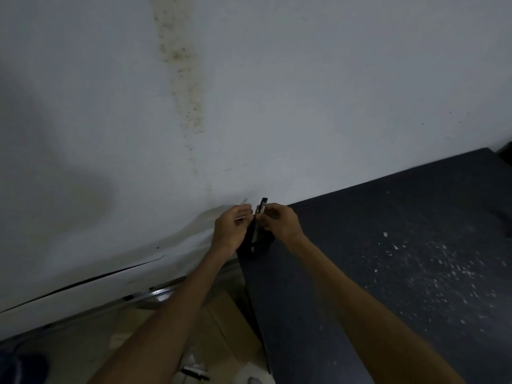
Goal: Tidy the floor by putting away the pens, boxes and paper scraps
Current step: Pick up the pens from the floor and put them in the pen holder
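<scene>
Right hand (279, 221) is pinching an upright dark pen (260, 217); left hand (231, 227) is pinching something pale, blurred beyond telling.

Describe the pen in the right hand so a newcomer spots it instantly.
Find the dark table top against the white wall, and go to its far left corner, where both hands meet. The pen stands upright, pinched in the right hand. It is dark and slim, unlike the pale thin piece in the left hand.

Two hands (259, 225); one pen (260, 217); one cardboard sheet (221, 328).
</scene>
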